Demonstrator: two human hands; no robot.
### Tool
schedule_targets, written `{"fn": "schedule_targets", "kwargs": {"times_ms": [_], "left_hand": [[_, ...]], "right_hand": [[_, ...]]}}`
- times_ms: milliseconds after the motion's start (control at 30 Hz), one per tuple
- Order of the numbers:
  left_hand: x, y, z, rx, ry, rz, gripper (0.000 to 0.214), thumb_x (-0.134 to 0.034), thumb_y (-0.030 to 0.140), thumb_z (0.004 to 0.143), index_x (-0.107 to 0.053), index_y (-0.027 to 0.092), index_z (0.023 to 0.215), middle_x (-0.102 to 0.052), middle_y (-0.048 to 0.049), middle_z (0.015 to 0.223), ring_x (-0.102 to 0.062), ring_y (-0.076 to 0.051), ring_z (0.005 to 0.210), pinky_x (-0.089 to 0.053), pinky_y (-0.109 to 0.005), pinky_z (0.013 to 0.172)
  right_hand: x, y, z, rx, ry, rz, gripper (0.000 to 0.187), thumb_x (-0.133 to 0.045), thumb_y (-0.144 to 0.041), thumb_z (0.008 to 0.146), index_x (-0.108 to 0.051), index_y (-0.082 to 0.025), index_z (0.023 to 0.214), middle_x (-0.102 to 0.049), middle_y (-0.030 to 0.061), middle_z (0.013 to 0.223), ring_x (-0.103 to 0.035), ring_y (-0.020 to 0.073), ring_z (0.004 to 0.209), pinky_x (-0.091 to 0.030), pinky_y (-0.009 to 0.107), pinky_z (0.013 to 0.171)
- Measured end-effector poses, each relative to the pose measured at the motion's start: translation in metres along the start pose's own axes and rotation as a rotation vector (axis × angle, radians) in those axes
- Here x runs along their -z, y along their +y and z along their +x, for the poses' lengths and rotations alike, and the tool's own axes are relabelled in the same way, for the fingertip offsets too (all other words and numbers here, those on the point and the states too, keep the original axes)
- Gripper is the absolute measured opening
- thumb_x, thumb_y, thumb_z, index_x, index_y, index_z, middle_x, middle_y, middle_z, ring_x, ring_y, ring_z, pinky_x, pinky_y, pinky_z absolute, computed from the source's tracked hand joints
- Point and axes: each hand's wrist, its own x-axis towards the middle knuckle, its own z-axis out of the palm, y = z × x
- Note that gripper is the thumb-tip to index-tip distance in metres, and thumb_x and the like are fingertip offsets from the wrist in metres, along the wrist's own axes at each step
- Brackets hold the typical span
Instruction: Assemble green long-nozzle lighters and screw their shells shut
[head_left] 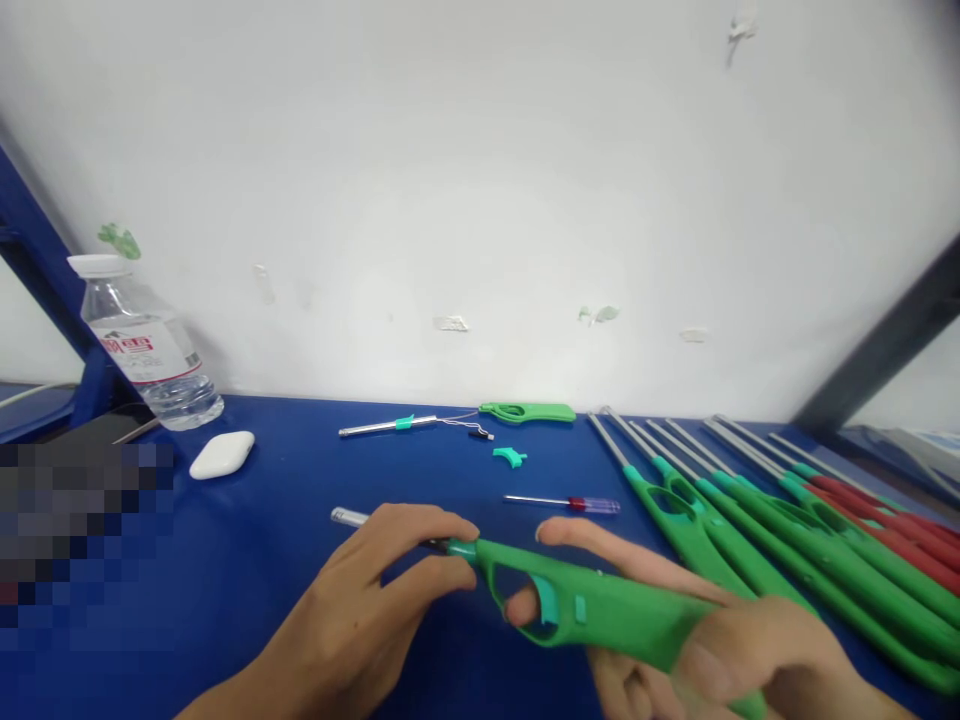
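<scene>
A long-necked green gas lighter [637,605] lies across both hands, its metal tube pointing left. My right hand [757,650] is closed around the handle, with a fingertip poking through the loop by the teal trigger [546,600]. My left hand [367,600] pinches the teal collar [461,549] where tube meets handle; its fingers hide most of the tube, whose silver tip [349,517] shows beyond them. Behind the hands lie a small screwdriver [592,504], a loose teal trigger piece [510,457], a green handle shell [536,412] and a metal tube with wires [386,427].
To the right, several green lighters [682,530] and red lighters [892,520] lie in a row. On the left stand a water bottle [150,350] and a white earphone case [223,455]. A white wall [480,200] rises behind the blue table [285,540].
</scene>
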Motion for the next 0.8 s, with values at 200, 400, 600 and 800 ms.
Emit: {"fn": "schedule_targets", "kwargs": {"times_ms": [200, 400, 600, 800], "left_hand": [[0.006, 0.005, 0.010, 0.007, 0.193, 0.061, 0.034, -0.048, -0.006, 0.098, -0.065, 0.019, 0.114, -0.057, -0.0078, 0.122, -0.056, -0.018, 0.119, -0.047, -0.031, 0.101], [0.001, 0.006, 0.010, 0.021, 0.057, -0.122, 0.034, -0.042, -0.006, 0.097, -0.063, 0.018, 0.107, -0.058, -0.0054, 0.105, -0.055, -0.016, 0.099, -0.048, -0.029, 0.087], [0.000, 0.003, 0.008, 0.021, 0.019, -0.164, 0.033, -0.042, -0.005, 0.096, -0.062, 0.020, 0.106, -0.060, -0.0056, 0.102, -0.055, -0.016, 0.090, -0.049, -0.028, 0.080], [0.002, 0.001, 0.009, 0.041, -0.002, -0.144, 0.032, -0.042, -0.003, 0.096, -0.062, 0.021, 0.105, -0.060, -0.0051, 0.102, -0.056, -0.016, 0.088, -0.049, -0.028, 0.078]], "right_hand": [[0.008, -0.011, 0.000, 0.169, 0.186, -0.067, 0.056, -0.065, -0.018, 0.065, -0.071, -0.020, 0.121, -0.076, 0.0108, 0.106, -0.053, 0.0134, 0.060, -0.039, 0.025, 0.055], [0.015, -0.030, -0.015, 0.285, 0.425, -0.068, 0.049, -0.071, -0.010, 0.064, -0.073, -0.029, 0.109, -0.076, 0.0063, 0.093, -0.053, 0.0161, 0.061, -0.040, 0.025, 0.049], [0.025, -0.033, -0.026, 0.268, 0.499, -0.064, 0.054, -0.076, -0.011, 0.064, -0.070, -0.035, 0.112, -0.077, 0.0024, 0.089, -0.060, 0.0206, 0.066, -0.050, 0.029, 0.054], [0.018, -0.029, -0.022, 0.296, 0.484, -0.102, 0.048, -0.074, -0.016, 0.062, -0.072, -0.033, 0.106, -0.072, 0.0018, 0.072, -0.053, 0.0197, 0.055, -0.045, 0.030, 0.048]]}}
